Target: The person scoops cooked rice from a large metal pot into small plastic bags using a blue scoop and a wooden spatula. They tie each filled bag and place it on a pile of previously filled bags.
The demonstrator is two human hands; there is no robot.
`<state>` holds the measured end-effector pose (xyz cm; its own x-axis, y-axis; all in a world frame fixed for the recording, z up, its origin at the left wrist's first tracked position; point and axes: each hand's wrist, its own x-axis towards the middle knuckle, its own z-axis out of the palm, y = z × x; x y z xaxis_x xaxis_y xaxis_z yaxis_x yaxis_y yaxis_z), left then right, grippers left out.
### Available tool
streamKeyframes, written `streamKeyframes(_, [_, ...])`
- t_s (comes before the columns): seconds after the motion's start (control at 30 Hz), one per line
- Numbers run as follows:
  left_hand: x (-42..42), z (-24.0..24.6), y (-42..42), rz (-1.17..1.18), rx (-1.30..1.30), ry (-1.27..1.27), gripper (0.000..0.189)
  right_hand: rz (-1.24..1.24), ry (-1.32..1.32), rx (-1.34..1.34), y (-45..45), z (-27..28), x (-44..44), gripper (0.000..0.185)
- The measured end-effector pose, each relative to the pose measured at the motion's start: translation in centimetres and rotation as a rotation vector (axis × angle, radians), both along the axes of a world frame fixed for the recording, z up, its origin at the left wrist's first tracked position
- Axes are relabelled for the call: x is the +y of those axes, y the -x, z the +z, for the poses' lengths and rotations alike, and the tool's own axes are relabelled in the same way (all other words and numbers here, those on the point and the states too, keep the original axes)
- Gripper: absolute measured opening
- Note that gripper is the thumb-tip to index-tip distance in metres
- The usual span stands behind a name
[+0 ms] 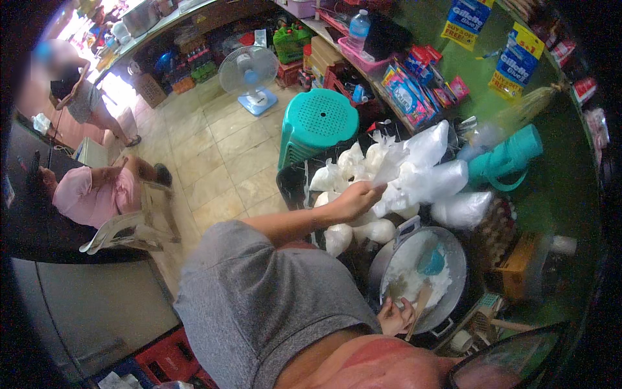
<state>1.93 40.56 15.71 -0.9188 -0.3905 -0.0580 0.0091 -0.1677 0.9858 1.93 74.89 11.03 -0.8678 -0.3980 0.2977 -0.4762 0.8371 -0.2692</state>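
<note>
My left hand (pixel 357 200) grips a thin clear plastic bag (pixel 391 166) above a heap of tied plastic bags of white powder (pixel 335 176). More filled bags (pixel 381 230) lie just below that wrist. My right hand (pixel 396 317) is at the near rim of a large metal pot (pixel 460 287), its fingers curled and apart with nothing visible between them. A wooden spatula (pixel 422 300) leans in the pot close beside those fingers; whether they touch it is unclear. White powder (pixel 403 262) and a teal scoop (pixel 431 261) are inside the pot.
Stacked teal stools (pixel 320 114) and an electric fan (pixel 249 73) stand on the tiled floor. Rolls of plastic bags (pixel 461 209) and a teal pitcher (pixel 505 158) lie beyond the heap. One person sits in a plastic chair (pixel 121 233); another person (pixel 82 92) stands farther off.
</note>
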Motion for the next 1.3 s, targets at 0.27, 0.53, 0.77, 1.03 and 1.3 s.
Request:
streamKeyframes(0.27, [0.6, 1.6, 0.2, -0.053, 0.009, 0.076, 0.042, -0.173, 0.012, 0.006, -2.4, 0.5, 2.0, 0.034])
streamKeyframes(0.53, [0.0, -0.1, 0.8, -0.033, -0.032, 0.008, 0.032, -0.285, -0.169, -0.138, -3.3, 4.0, -0.4, 0.027])
streamKeyframes(0.77, [-2.1, -1.5, 0.4, -0.008, 0.010, 0.083, 0.045, -0.240, -0.161, -0.024, -4.1, 5.5, -0.3, 0.013])
streamKeyframes(1.03, [-0.6, -0.2, 1.6, -0.108, 0.027, 0.402, 0.038, 0.195, 0.332, -0.094, 0.6, 10.1, -7.9, 0.019])
streamKeyframes(1.3, [1.9, 3.6, 2.4, -0.656, 0.209, 1.032, 0.020, 0.538, -0.506, 0.124, 6.1, 15.3, -16.9, 0.048])
